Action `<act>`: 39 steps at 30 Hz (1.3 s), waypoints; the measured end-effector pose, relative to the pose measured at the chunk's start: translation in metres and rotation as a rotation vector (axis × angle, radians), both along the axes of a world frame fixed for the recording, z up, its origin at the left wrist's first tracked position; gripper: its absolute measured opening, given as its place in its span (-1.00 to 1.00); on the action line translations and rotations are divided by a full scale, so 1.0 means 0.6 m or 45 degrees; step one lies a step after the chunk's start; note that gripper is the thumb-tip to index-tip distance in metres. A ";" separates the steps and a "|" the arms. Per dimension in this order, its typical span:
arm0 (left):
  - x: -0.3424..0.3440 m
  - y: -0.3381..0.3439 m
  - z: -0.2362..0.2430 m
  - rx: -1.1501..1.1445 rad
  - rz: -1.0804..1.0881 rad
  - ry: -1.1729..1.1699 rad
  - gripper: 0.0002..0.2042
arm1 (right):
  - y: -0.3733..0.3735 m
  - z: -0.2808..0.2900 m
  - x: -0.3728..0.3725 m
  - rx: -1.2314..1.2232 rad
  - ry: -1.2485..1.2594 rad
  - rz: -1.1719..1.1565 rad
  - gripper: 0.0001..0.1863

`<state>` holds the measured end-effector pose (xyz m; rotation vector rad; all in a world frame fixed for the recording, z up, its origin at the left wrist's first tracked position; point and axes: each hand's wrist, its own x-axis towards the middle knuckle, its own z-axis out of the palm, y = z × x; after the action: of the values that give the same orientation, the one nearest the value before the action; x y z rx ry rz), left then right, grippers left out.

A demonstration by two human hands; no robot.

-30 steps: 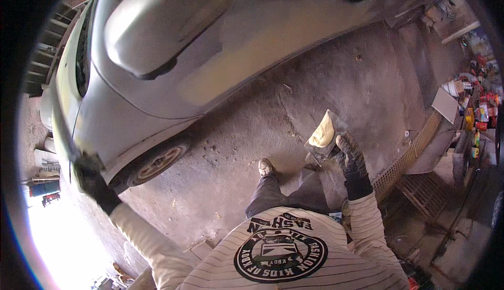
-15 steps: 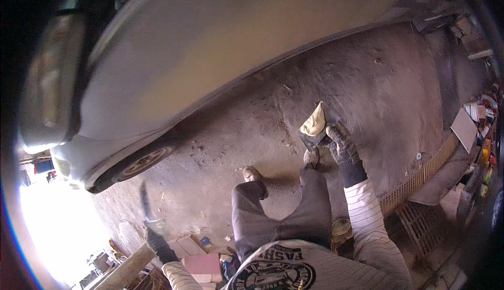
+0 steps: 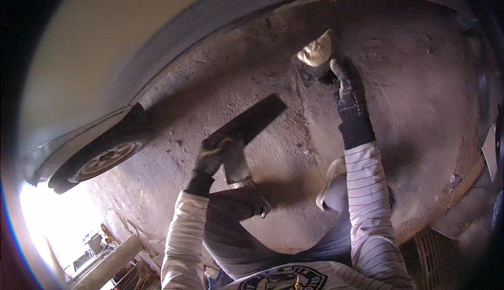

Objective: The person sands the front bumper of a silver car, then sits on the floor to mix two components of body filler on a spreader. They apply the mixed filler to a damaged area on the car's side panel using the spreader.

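Observation:
My gloved left hand (image 3: 212, 156) is closed on a long, dark, flat spreader (image 3: 254, 116), whose blade slants up and to the right over the floor. My gloved right hand (image 3: 344, 88) stretches farther forward, gripping a dark flat board (image 3: 305, 74) at its right edge. On this board sits a heaped lump of cream-coloured paste (image 3: 317, 51) with a pointed top. The spreader and the paste are apart. Both gloves are dark at the cuff, and the right fingers are partly hidden behind the board's edge.
A car's pale body panel (image 3: 94, 38) curves across the upper left, with a wheel (image 3: 107, 159) below it. My shoes stand on the rough concrete floor (image 3: 399, 80). A long beam (image 3: 107, 264) and clutter lie at lower left, a grating (image 3: 436, 253) at lower right.
My left hand has swung up and inward from the lower left, bringing the spreader in front of me. My right hand has moved forward with the board. The view has shifted nearer the wheel.

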<state>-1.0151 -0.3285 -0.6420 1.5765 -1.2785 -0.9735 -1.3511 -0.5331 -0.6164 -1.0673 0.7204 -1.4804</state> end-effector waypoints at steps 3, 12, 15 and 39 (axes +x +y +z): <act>-0.074 -0.084 -0.099 0.065 -0.240 -0.286 -0.78 | -0.043 -0.112 0.044 -0.003 -0.344 0.147 -0.84; -0.125 -0.161 -0.183 -0.041 -0.605 -0.424 -0.68 | -0.091 -0.214 0.168 -0.010 -0.607 0.334 -0.69; -0.145 -0.160 -0.176 0.067 -0.523 -0.770 -0.71 | -0.080 -0.210 0.172 -0.042 -0.652 0.402 -0.60; -0.192 -0.128 -0.212 0.204 -0.637 -0.634 -0.72 | -0.071 -0.149 0.210 -0.578 -0.126 -0.190 -0.71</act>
<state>-1.1302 -0.4056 -0.7690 1.7242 -2.0545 -1.0350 -1.2248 -0.5759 -0.7055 -1.2871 0.4065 -1.8666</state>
